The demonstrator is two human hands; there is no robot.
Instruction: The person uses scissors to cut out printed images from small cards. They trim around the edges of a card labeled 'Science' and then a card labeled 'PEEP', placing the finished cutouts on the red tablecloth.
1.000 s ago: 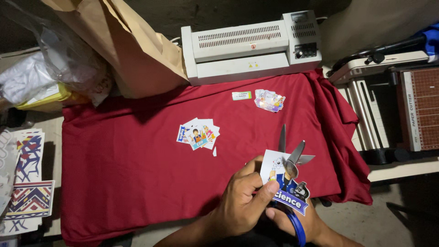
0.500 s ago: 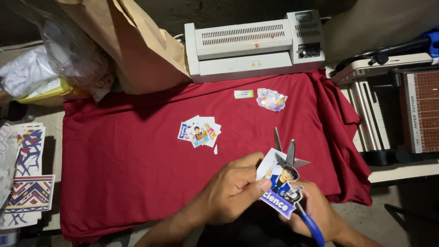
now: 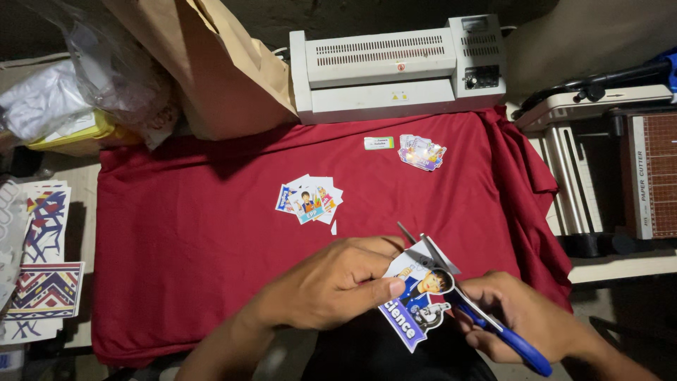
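Now scissors (image 3: 451, 289) point up-left, sticker (image 3: 417, 300) diagonal

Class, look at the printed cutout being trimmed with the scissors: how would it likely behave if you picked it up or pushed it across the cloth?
The cutout probably feels light and thin: the left hand pinches it by one edge alone. It looks fairly stiff, since it juts out flat without drooping. Its glossy face may be slippery, though the red cloth would likely drag on it.
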